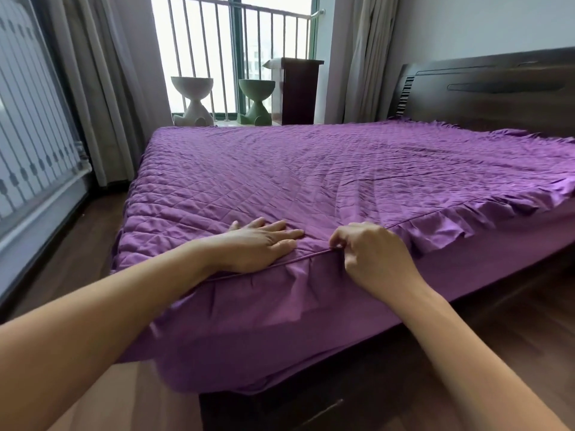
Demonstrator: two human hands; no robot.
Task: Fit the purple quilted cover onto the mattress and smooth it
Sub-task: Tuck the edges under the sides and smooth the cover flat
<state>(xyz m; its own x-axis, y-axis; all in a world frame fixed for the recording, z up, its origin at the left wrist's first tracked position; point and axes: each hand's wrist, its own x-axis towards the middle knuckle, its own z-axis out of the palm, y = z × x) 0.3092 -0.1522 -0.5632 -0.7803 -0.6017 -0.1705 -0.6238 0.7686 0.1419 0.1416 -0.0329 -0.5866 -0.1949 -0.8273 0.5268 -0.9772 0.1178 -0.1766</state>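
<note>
Purple quilted cover (311, 169) lies spread over the mattress; our left hand (258, 244) presses flat, fingers straight, at the near corner, while our right hand (370, 253) pinches the piped seam (280, 264). Tug unevenly and we'd likely drag the frill (466, 219) askew and add wrinkles.

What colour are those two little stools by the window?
In the head view, the left stool is white and the right stool is green.
</note>
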